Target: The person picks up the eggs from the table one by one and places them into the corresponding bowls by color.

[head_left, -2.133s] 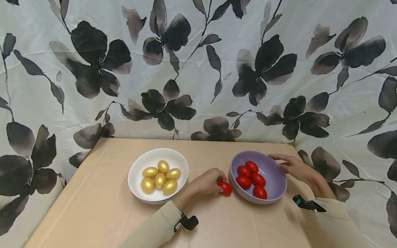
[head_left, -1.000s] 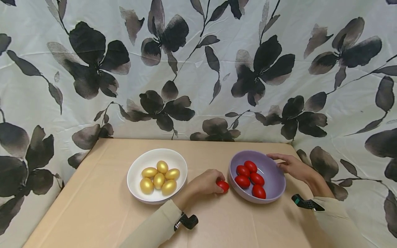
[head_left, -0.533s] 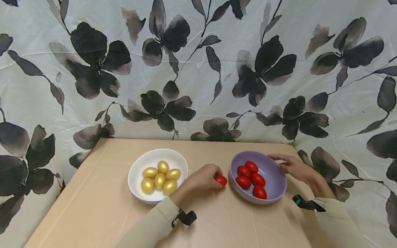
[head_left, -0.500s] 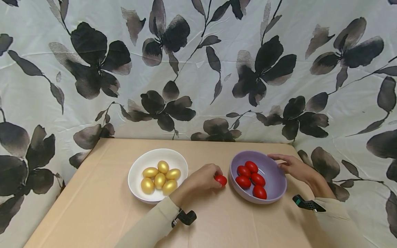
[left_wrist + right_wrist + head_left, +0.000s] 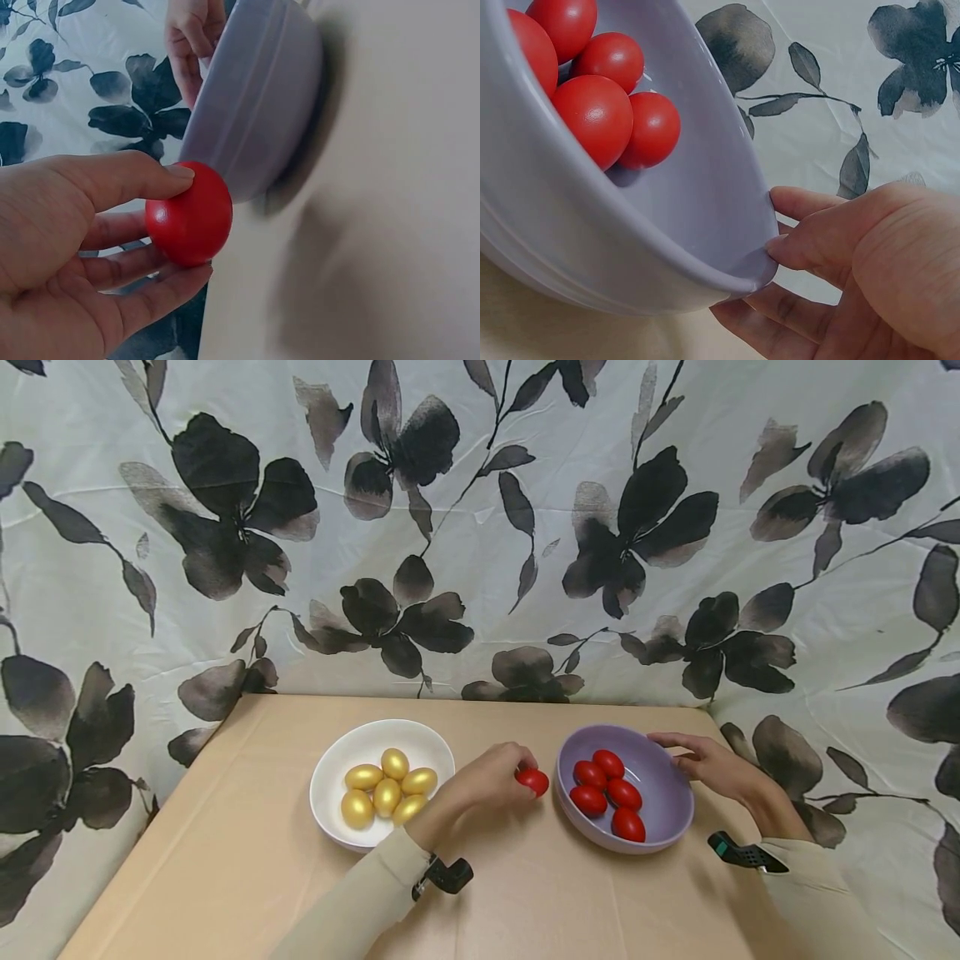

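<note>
My left hand (image 5: 486, 779) pinches a shiny red egg (image 5: 532, 781) between thumb and fingertips, raised above the table just left of the purple bowl (image 5: 667, 814). In the left wrist view the thumb lies over the top of the egg and the other fingers support it from below. Several red eggs (image 5: 594, 120) lie together inside the purple bowl. On the bowl's right side, my right hand (image 5: 716, 766) holds the rim, its thumb on the edge and its lower fingers against the outer wall.
Left of my left hand stands a white bowl (image 5: 330, 764) with several golden eggs (image 5: 386, 796) in it. Both bowls are on a light wooden-coloured table (image 5: 225, 860). Behind it hangs a floral cloth (image 5: 495, 568). My left forearm crosses the white bowl's lower right edge.
My left hand has lifted the red egg off the table and drawn it slightly back and left. The right hand stays at the purple bowl's rim, and both bowls keep their places.
</note>
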A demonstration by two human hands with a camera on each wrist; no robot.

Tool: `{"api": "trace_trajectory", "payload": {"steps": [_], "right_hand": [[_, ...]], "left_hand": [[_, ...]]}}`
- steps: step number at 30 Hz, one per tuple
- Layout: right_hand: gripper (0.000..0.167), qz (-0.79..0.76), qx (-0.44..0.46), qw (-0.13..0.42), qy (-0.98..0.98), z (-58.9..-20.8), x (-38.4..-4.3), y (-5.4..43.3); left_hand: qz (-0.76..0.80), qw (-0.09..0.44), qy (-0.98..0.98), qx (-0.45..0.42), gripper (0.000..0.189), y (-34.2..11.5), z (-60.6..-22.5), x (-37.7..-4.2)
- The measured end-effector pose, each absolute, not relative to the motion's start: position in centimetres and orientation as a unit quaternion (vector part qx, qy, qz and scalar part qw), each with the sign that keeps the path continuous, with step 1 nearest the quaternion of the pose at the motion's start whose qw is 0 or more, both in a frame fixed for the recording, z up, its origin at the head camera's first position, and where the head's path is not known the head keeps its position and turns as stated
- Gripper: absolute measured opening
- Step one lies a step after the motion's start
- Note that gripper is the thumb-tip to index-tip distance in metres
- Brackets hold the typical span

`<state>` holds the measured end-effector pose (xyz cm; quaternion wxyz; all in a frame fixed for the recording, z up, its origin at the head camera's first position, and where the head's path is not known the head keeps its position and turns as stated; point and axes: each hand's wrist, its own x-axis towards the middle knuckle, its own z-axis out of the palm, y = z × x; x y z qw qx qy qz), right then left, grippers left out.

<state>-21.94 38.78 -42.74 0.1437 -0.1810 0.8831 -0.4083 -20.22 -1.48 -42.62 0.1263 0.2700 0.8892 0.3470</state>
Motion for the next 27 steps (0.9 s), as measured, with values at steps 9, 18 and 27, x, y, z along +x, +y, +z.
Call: {"api": "trace_trajectory", "payload": {"steps": [9, 18, 27], "right_hand": [[0.055, -0.41, -0.185, 0.142, 0.881, -42.8, -22.0, 38.8], [0.057, -0.408, -0.185, 0.145, 0.882, -42.9, -22.1, 38.9], [0.057, -0.399, -0.181, 0.14, 0.888, -42.9, -22.2, 38.9]], "left_hand": [[0.353, 0.088, 0.877, 0.314, 0.027, -0.9, -41.6, -20.8], [0.357, 0.078, 0.869, 0.333, 0.032, -0.1, -41.1, -21.1], [0.336, 0.06, 0.859, 0.381, 0.032, 1.2, -40.9, -21.5]]}}
